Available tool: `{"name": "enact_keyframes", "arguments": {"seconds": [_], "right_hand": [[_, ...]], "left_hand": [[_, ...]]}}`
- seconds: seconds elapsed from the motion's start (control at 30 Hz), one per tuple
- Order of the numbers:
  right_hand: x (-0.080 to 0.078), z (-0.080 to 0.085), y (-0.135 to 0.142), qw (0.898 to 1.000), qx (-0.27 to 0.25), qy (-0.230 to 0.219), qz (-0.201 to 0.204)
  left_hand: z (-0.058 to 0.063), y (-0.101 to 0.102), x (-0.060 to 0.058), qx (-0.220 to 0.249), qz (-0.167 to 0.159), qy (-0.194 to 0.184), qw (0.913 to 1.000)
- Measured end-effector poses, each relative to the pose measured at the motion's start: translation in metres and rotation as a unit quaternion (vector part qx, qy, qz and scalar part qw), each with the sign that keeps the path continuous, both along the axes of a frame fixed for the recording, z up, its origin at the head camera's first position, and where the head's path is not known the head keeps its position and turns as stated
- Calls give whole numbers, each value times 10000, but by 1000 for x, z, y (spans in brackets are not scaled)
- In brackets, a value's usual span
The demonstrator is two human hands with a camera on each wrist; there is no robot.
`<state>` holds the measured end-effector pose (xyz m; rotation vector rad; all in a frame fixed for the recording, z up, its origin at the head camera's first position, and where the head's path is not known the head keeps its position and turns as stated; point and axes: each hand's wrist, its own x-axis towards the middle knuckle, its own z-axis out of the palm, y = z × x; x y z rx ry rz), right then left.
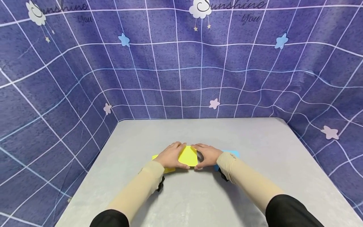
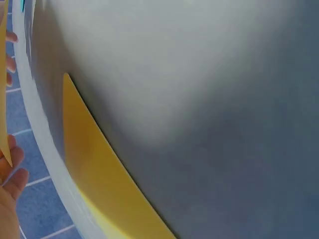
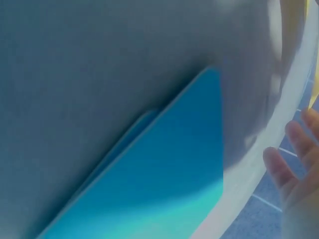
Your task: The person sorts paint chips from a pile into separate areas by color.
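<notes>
Both hands hold a yellow paper sheet upright or tilted above the middle of the table. My left hand grips its left side, fingers along the top and thumb near the bottom. On the other side, my right hand holds the right edge between fingertips and thumb. In the left wrist view the sheet's thin edge shows at far left. Below the left wrist lies another yellow sheet, flat on the table. Blue sheets, at least two overlapping, lie beneath the right wrist.
The light grey table extends around the hands. A purple-blue curtain with a white grid, stars and clouds hangs behind it and along both sides. Dark straps sit under the wrists.
</notes>
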<state>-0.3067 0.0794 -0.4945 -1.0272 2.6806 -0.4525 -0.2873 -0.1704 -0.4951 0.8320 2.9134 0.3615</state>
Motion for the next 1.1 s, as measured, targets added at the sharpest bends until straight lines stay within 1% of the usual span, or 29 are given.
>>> {"name": "enact_keyframes", "arguments": {"seconds": [0.1,0.2,0.33,0.47,0.83,1.1], "right_hand": [[1,-1,-3,10000,-67,4,20],[2,-1,-5,9999,-85,57,59],[5,2,-8,10000,-22,32,70],[6,4,-12,10000,36,-48,52],[8,11,-25,9999,5,-50,117],[8,13,-36,9995,-40,-17,326]], "left_hand": [[-1,-5,2,66,-8,25,10000],[-4,-12,5,46,69,26,10000],[-4,-21,8,-31,253,-124,9996],[-1,-26,11,17,312,-246,9992],[5,-39,17,56,405,-149,9991],[4,-51,20,-26,494,-106,9987]]}}
